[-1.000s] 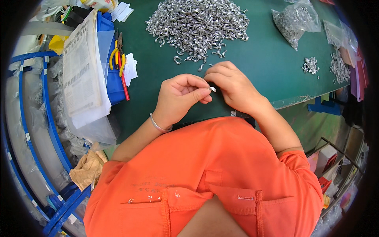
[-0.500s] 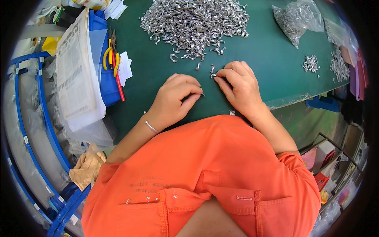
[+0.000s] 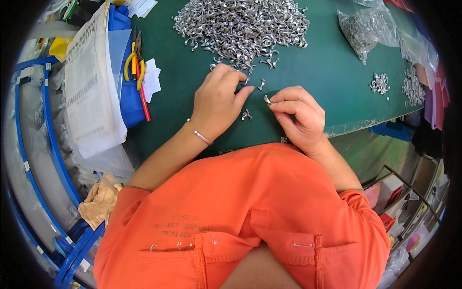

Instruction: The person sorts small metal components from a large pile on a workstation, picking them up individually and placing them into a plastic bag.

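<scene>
My right hand [image 3: 302,117] pinches a small curved silvery metal piece [image 3: 267,99] between thumb and fingers, just above the green table. My left hand [image 3: 216,98] reaches to the near edge of a big pile of such pieces [image 3: 240,29]. Its thumb and forefinger are apart, close to a small piece [image 3: 246,82] lying between their tips. Another loose curved piece [image 3: 261,85] rests between the two hands. Nearer to me lies a little cluster of metal pieces [image 3: 247,115], beside the left thumb.
Pliers with yellow handles [image 3: 129,66] and a red pen [image 3: 145,103] lie on a blue bin [image 3: 132,108] at the left, by printed sheets [image 3: 91,82]. A clear bag of metal pieces [image 3: 368,29] and two small heaps [image 3: 380,83] sit at the right.
My left hand has moved forward to the pile and its fingers have parted; the cluster now lies on the table near where it was. My right hand has drawn back slightly, lifting a curved piece.
</scene>
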Action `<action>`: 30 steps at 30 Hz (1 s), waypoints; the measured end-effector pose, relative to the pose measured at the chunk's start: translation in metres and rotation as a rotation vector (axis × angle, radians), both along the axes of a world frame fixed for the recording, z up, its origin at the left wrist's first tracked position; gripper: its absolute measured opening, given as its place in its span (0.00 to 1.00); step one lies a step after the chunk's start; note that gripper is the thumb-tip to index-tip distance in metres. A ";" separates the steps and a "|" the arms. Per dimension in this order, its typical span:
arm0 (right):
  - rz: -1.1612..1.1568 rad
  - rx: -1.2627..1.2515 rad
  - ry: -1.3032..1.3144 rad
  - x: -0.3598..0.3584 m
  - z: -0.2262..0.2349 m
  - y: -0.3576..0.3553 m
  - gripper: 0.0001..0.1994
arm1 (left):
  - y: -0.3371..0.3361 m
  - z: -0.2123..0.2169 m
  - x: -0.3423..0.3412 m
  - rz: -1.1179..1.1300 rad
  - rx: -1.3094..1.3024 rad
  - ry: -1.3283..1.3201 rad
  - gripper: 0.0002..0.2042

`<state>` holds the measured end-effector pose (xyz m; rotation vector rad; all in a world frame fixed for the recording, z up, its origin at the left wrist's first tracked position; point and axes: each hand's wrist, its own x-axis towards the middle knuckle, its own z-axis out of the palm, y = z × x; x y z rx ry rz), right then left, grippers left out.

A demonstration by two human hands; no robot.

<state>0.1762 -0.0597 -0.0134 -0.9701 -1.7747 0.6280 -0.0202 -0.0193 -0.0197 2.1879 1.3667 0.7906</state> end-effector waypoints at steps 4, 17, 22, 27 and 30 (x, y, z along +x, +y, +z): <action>0.048 0.152 -0.039 0.002 -0.001 0.002 0.12 | 0.004 -0.006 0.002 0.010 0.059 0.019 0.06; 0.081 0.205 -0.101 -0.003 -0.005 0.000 0.12 | -0.007 0.008 -0.012 -0.009 -0.118 -0.102 0.04; -0.197 0.395 -0.257 0.035 0.018 0.032 0.14 | 0.001 0.002 -0.010 -0.057 -0.036 -0.148 0.04; -0.914 0.714 -0.355 0.130 0.074 0.110 0.08 | -0.006 0.011 -0.015 0.024 -0.258 -0.234 0.03; -0.971 0.447 -0.388 0.185 0.079 0.136 0.05 | -0.008 0.011 -0.009 -0.012 -0.461 -0.531 0.04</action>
